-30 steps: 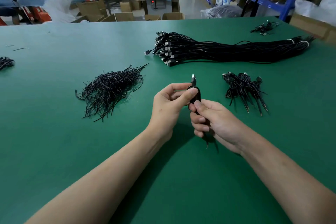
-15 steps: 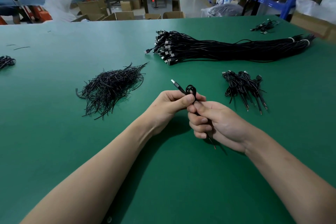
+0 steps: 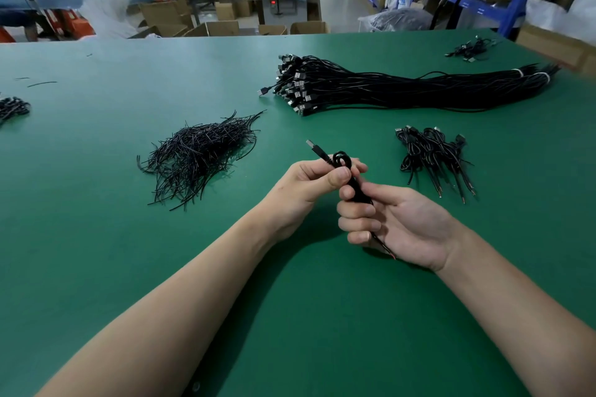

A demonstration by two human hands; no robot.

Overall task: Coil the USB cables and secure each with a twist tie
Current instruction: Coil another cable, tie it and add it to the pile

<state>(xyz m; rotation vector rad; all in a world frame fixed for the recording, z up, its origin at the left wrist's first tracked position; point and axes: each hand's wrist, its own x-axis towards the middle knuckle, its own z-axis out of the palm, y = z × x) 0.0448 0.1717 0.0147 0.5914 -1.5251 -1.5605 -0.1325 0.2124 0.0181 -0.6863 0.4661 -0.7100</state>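
Two hands meet at the centre of the frame over a green worktable (image 3: pixel 96 251), sharing one folded USB cable (image 3: pixel 354 188). The left hand (image 3: pixel 306 185) pinches the looped upper end between thumb and fingers, just below the USB plug (image 3: pixel 317 150), which juts toward the upper left. The right hand (image 3: pixel 406 222) has its fingers curled round the lower strands, and the cable's bare wire tail (image 3: pixel 385 248) emerges beneath its palm. Whether a tie is already on this coil cannot be told. A heap of black twist ties (image 3: pixel 200 155) lies at left of centre, a long bundle of uncoiled cables (image 3: pixel 403 92) stretches across the upper right, and a small pile of finished coils (image 3: pixel 432 155) sits at right, just beyond the right hand. The cable looks thin, light and limp, yet springy enough to unfold if released, so it is probably best gripped across the middle of the folded strands, all held together, leaving the waist free for a tie; the plug is the only rigid part.
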